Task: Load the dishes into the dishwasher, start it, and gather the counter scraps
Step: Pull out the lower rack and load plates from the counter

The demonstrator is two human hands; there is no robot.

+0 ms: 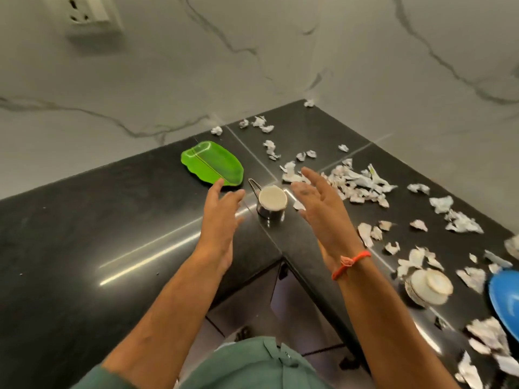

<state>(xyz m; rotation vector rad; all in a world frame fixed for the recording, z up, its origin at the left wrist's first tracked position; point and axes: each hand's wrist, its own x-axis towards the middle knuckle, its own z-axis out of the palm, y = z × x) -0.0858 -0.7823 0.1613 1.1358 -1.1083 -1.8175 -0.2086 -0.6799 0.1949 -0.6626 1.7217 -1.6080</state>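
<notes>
Black polished stone counter (84,234), glossy with streaks of reflected light, bent in an L around a near corner and backed by grey-veined marble wall. Far left of centre: green leaf-shaped plastic plate (212,162), shallow, ribbed down the middle, holding nothing. Left hand (222,214) raised above the counter, fingers straight and loosely spread, index tip just over the plate's near edge, gripping nothing. Between the hands: small steel cup (271,203), round, shiny-walled, wire handle pointing far-left, pale inside; contents impossible to tell. Right hand (320,203) raised too, fingers wide and relaxed, empty, orange thread band at the wrist. Right side: crumpled white paper scraps (362,183), torn and ragged, strewn from the far corner to the near edge. Near right: white ceramic bowl (429,287) with gold rim, upturned among scraps; blue rounded dish (505,301) at the right edge, cut off.
</notes>
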